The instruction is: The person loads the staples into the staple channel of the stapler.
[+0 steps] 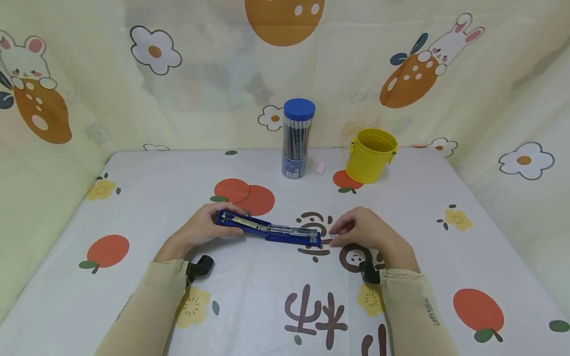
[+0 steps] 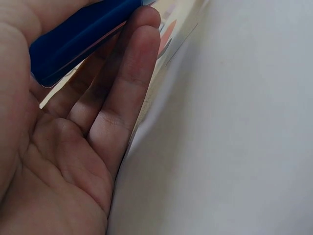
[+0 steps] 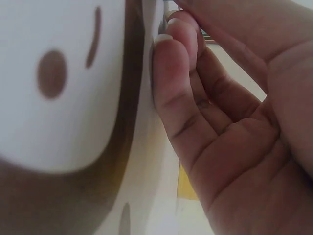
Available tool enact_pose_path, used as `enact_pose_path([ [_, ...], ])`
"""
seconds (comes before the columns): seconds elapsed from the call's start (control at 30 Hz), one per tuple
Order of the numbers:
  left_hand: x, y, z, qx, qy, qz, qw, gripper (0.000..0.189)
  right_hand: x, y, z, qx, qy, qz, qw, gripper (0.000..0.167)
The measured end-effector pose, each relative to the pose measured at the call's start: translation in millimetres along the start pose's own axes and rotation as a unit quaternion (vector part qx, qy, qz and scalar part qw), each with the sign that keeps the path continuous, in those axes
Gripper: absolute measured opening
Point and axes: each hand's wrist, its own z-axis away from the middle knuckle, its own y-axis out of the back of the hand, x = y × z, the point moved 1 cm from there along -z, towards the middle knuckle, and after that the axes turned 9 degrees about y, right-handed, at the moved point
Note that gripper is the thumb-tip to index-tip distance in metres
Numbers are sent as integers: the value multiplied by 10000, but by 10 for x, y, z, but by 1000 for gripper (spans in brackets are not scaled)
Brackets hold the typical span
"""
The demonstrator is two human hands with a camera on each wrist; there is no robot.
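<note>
A blue stapler (image 1: 292,240) lies unfolded across the middle, its metal inside facing up. My left hand (image 1: 201,228) grips its left end between thumb and fingers. In the left wrist view, the smooth blue end of the stapler (image 2: 83,41) passes between the thumb and fingers. Just off the stapler's right end, my right hand (image 1: 370,233) has its thumb and fingertips drawn together. A small pale piece (image 1: 334,237) shows between them, too small to identify. The right wrist view shows the fingers (image 3: 171,73) bent close over the cloth, their tips partly hidden by the thumb.
Behind the stapler stands a clear tube of pencils (image 1: 296,141) with a blue lid. Beside it lies a small pink eraser (image 1: 321,168). A yellow bucket (image 1: 370,160) stands farther right, near the back edge. Printed cloth (image 1: 147,198) covers the table, and a patterned curtain hangs behind.
</note>
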Motion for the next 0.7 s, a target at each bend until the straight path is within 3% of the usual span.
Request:
enact_pose_path([
  [0.7,8,-6,8,26,5,25,10000,42,-6,9,27,-72,53,61,9999,17],
])
